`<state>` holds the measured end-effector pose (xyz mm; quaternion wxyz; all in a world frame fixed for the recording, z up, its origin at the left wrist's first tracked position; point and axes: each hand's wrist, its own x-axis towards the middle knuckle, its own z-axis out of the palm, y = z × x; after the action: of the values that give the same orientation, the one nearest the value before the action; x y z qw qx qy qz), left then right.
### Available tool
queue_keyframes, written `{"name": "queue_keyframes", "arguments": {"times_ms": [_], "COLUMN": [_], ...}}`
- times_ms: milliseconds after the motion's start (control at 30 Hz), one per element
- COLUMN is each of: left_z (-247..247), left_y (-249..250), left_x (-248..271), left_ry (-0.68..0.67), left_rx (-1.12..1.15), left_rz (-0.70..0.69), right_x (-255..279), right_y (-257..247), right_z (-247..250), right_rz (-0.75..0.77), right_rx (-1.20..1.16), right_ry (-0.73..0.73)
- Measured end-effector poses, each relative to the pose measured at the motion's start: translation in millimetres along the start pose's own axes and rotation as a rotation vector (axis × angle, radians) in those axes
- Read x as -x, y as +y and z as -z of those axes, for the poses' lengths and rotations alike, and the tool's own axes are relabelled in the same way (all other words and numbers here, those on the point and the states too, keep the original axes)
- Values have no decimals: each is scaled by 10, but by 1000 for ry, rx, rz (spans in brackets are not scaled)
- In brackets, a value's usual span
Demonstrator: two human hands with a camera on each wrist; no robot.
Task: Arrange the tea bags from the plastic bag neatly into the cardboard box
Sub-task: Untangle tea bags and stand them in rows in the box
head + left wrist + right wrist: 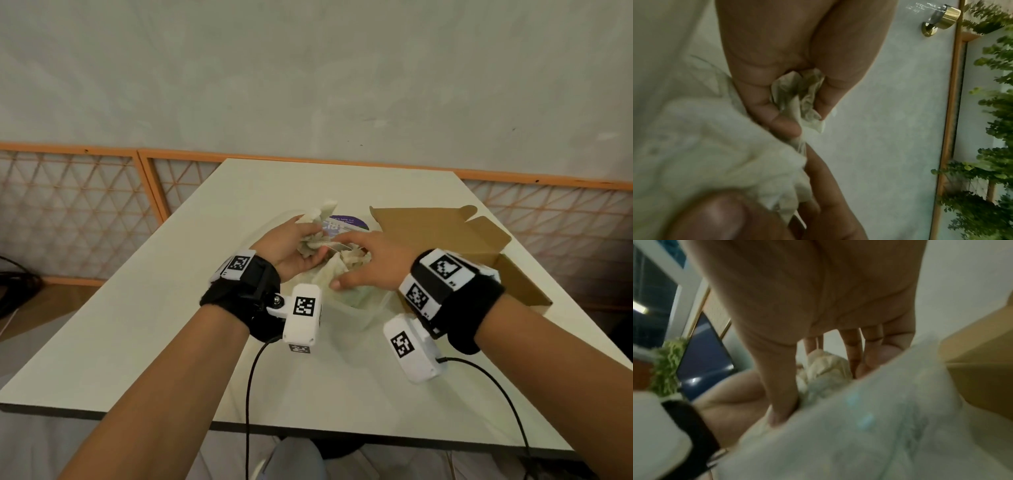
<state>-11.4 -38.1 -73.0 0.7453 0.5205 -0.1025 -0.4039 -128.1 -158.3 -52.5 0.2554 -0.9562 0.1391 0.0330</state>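
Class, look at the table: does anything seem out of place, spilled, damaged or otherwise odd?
Nothing is spilled or broken. The plastic bag is crumpled, its top bunched in the left hand while the right hand rests on it. The cardboard box lies open beside it, lid folded back. No tea bags are visibly boxed yet.

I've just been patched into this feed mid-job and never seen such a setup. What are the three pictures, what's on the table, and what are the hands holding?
No machine here: a person's two bare hands, with cameras strapped to both wrists. The wide picture comes from a head-worn camera looking down; the two close, blurry ones look along each hand. On the pale rectangular table lie a crumpled translucent plastic bag and, to its right, an open brown cardboard box. The left hand grips the bunched bag top, clearest in the left wrist view. The right hand reaches over the bag's mouth with fingers spread; whether it holds anything is hidden. Individual tea bags cannot be made out.
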Motion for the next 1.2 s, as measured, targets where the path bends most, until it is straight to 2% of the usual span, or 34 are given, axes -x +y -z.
{"name": "queue_keyframes", "arguments": {"times_ms": [167,233,333,433,533,633,700,767,833,900,1000,1067,1133,1200], "left_z": [56,78,95,75,3,-122,-178,-167,-96,-21,-19,-55,-70,-54], "left_y": [-20,-25,-18,-1,29,51,37,18,9,0,-4,15,46,67], "left_x": [-38,-36,-38,-59,-31,24,30,15,-1,-16,8,41,68,70], "left_ry": [11,27,40,41,-80,-228,-213,-142,-50,5,-34,-83,-122,-129], "left_rx": [108,151,190,169,150,34,-18,38,157,253,321,367,431,450], "left_rz": [-64,-56,-52,-77,-47,-54,-111,-133,-110,-88,-72,-83,-124,-155], "right_x": [-119,-105,-96,-117,-173,-231,-231,-210,-186,-171,-131,-144,-177,-188], "right_y": [-31,-33,-18,-42,-128,-221,-260,-229,-154,-56,-31,-35,-14,25], "right_z": [17,120,304,444,465,357,310,314,324,288,110,-9,-64,-68], "right_rz": [-16,-49,-97,-75,-43,-14,2,-28,-81,-122,-106,-46,-3,-21], "right_rx": [-22,-198,-601,-820,-945,-1002,-1051,-1148,-1007,-660,-309,-162,-74,-69], "right_ry": [133,174,267,314,280,194,144,146,233,278,105,70,124,197]}}
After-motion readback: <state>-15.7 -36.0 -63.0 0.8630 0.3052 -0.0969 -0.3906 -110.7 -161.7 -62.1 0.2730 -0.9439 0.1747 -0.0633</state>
